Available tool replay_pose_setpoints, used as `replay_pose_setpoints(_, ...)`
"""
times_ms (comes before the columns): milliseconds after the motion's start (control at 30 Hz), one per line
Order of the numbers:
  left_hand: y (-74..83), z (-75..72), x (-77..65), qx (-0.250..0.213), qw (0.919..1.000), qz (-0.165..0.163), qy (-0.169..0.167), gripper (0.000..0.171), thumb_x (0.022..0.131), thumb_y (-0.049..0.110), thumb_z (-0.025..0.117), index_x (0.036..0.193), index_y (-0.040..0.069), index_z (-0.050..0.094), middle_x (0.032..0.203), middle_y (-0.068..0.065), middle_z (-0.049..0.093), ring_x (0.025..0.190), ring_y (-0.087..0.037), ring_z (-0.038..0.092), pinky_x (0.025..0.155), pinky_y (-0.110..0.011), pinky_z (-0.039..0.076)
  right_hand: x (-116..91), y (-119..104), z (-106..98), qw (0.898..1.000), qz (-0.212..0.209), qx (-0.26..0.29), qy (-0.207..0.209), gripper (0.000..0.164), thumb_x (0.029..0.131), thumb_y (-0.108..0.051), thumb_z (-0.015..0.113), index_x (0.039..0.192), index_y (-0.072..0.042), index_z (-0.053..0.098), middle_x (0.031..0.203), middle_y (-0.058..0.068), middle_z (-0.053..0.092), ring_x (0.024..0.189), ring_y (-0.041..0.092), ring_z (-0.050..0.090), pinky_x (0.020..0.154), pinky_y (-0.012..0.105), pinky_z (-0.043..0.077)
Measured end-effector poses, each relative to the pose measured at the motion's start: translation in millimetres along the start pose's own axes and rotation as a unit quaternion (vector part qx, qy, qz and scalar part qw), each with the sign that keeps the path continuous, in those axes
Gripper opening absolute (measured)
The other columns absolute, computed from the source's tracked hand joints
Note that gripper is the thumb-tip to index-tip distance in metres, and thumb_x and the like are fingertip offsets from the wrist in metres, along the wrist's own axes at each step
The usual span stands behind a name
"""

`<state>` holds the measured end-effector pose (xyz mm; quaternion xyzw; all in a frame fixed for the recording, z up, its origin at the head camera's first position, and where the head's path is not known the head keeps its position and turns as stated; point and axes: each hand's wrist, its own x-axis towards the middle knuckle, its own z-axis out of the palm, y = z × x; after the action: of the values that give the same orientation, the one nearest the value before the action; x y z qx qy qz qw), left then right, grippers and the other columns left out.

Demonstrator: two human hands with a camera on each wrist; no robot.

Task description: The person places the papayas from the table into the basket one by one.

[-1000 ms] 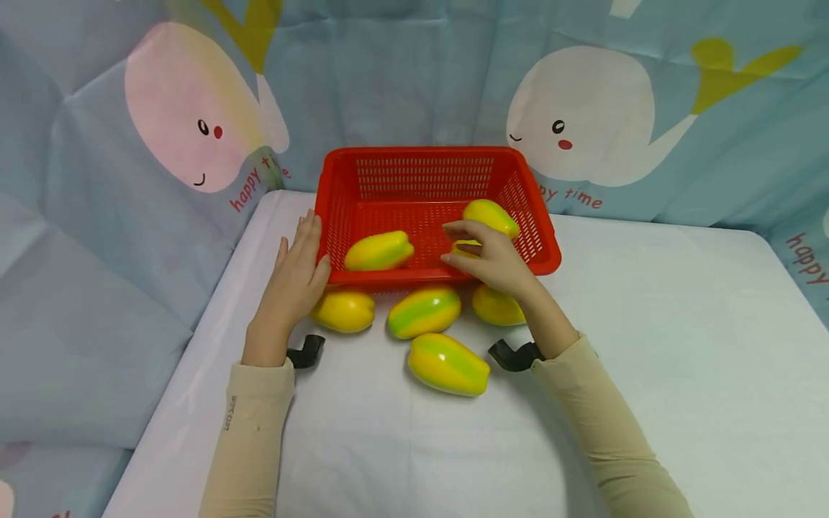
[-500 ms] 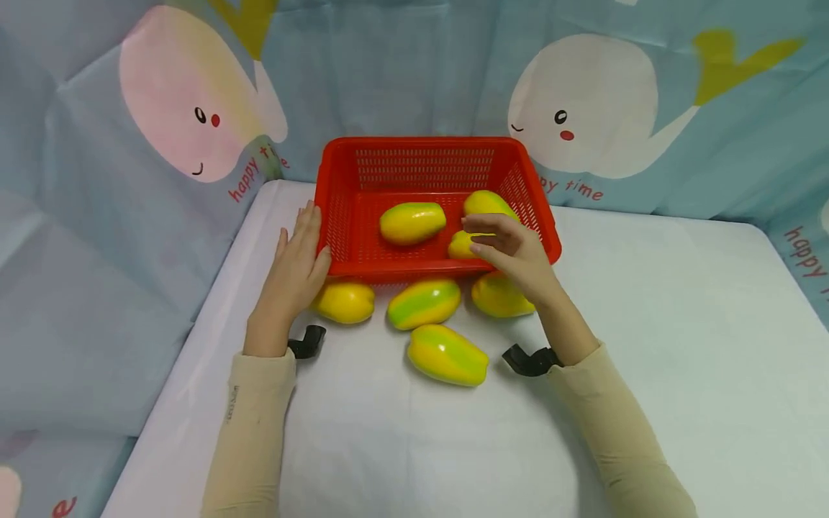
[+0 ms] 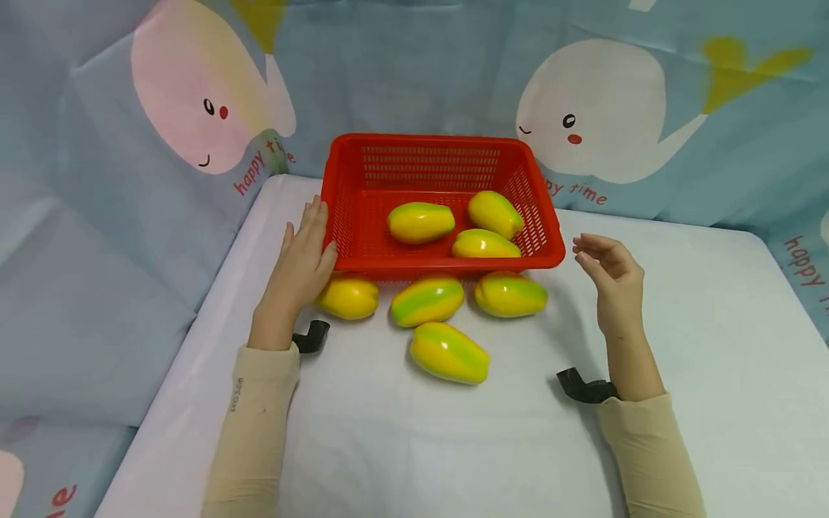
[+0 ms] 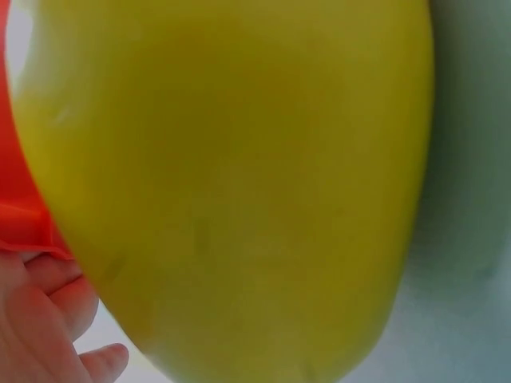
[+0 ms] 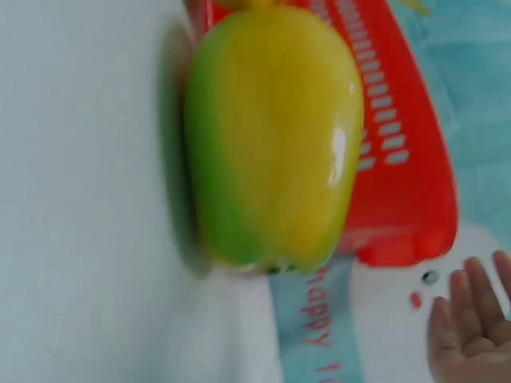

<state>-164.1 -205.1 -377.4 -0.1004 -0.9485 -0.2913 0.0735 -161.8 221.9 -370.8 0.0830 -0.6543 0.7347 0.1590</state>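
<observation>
A red plastic basket [image 3: 447, 267] holds 3 yellow-green papayas: one near the middle [image 3: 421, 222], one at the right back [image 3: 495, 214] and one at the right front [image 3: 486, 244]. My left hand [image 3: 298, 262] lies with straight fingers along the basket's left side. To the right of the basket my right hand [image 3: 612, 280] hangs above the table, fingers loosely bent, nothing in them. Nearest the left wrist is a yellow papaya [image 3: 350, 298], which fills most of the left wrist view. Another papaya [image 5: 271, 144] looms large in the right wrist view.
Several papayas lie on the white table before the basket, among them a middle one [image 3: 427, 301], a right one [image 3: 510, 295] and a nearer one [image 3: 450, 352]. A blue cloth [image 3: 414, 72] with whale prints hangs behind. Black wrist mounts [image 3: 586, 386] jut inward from both wrists.
My right hand has left the basket and moved right, past its rim. The left papaya in the basket has shifted right and back toward the middle. My left hand stays at the basket's side.
</observation>
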Motion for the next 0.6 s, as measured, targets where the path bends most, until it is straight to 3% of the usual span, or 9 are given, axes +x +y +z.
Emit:
replay_pose_setpoints(200, 2.7, -0.5, 0.5, 0.005, 1.0000, -0.002, 0.000, 0.063, 0.098, 0.023, 0.036, 0.151, 0.005, 0.008, 0.158, -0.006, 0.003, 0.144, -0.020, 0.000, 0.114, -0.049, -0.002, 3, 11, -17, 0.994, 0.099, -0.024, -0.026, 0.026, 0.091, -0.007, 0.060, 0.115, 0.003, 0.061, 0.105, 0.005, 0.064, 0.097, 0.018, 0.061, 0.084, 0.019, 0.049)
replay_pose_setpoints(333, 2.9, -0.8, -0.4, 0.005, 1.0000, 0.002, 0.002, 0.063, 0.098, 0.024, 0.034, 0.151, 0.004, 0.008, 0.158, -0.008, 0.004, 0.144, -0.020, 0.000, 0.114, -0.049, -0.002, 5, 14, -22, 0.989, 0.133, -0.024, -0.065, 0.022, 0.092, -0.009, 0.059, 0.113, -0.002, 0.061, 0.105, 0.003, 0.063, 0.096, 0.016, 0.061, 0.084, 0.019, 0.050)
replay_pose_setpoints(600, 0.9, 0.4, -0.4, 0.010, 0.9999, 0.006, -0.001, 0.063, 0.098, 0.024, 0.035, 0.151, 0.004, 0.008, 0.158, -0.007, 0.002, 0.144, -0.022, 0.001, 0.114, -0.050, -0.002, 5, 22, -28, 0.968, 0.199, -0.098, -0.116, 0.022, 0.092, -0.020, 0.060, 0.112, -0.011, 0.059, 0.110, -0.002, 0.060, 0.102, 0.016, 0.056, 0.087, 0.019, 0.048)
